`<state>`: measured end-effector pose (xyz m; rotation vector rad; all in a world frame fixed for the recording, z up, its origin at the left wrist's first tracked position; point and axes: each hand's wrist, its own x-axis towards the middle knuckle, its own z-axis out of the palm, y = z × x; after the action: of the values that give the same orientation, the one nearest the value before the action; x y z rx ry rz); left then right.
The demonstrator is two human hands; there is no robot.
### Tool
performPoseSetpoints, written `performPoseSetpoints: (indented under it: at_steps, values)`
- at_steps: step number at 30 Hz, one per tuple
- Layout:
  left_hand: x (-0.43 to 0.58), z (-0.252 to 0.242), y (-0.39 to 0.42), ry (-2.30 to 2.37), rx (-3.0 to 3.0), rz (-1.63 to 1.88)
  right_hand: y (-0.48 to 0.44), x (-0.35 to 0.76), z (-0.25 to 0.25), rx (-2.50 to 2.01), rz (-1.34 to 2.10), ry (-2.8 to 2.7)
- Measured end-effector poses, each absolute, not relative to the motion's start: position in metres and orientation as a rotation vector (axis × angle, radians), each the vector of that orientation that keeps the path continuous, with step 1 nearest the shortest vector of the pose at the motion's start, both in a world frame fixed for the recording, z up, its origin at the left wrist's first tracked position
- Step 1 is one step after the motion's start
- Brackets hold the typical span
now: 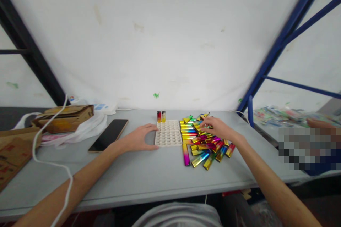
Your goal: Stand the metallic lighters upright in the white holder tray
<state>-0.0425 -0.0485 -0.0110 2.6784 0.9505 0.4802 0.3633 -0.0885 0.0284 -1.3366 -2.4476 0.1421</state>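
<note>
White tray (168,133) on the surface (149,175): two tubes (159,116) stand at its far left corner, other visible sockets apparently unfilled; the pile (206,146) at right remains unplaced. Left hand (137,139) is spread at the tray's left edge; right hand (217,127) contacts the pile, grasp indeterminable.

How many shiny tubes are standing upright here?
2: a red tube and a gold tube, side by side at the far left corner of the white tray. Others could be hidden behind the right hand.
</note>
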Motion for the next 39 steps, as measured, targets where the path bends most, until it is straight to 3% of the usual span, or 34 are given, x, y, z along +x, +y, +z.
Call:
performPoseSetpoints:
  at_steps: [8, 15, 18, 25, 31, 39]
  values:
    - [-0.041, -0.010, -0.049, 0.949, 2.674, 0.492, -0.056, 0.350, 0.023, -1.399, 0.080, -2.441]
    - [-0.043, -0.011, -0.050, 0.947, 2.677, 0.487, 0.012, 0.311, 0.017, -2.107, -0.064, -2.106]
    - [-0.042, -0.011, -0.050, 0.948, 2.669, 0.488, 0.022, 0.302, 0.013, -2.178, 0.017, -2.074]
    - [-0.043, -0.013, -0.050, 0.927, 2.670, 0.512, 0.025, 0.293, 0.010, -1.831, 0.374, -1.885]
    - [-0.042, -0.013, -0.051, 0.937, 2.657, 0.504, 0.002, 0.271, 0.020, -0.961, 1.147, -1.345]
    - [-0.043, -0.013, -0.051, 0.925, 2.648, 0.522, -0.033, 0.247, 0.018, -0.958, 1.149, -1.434]
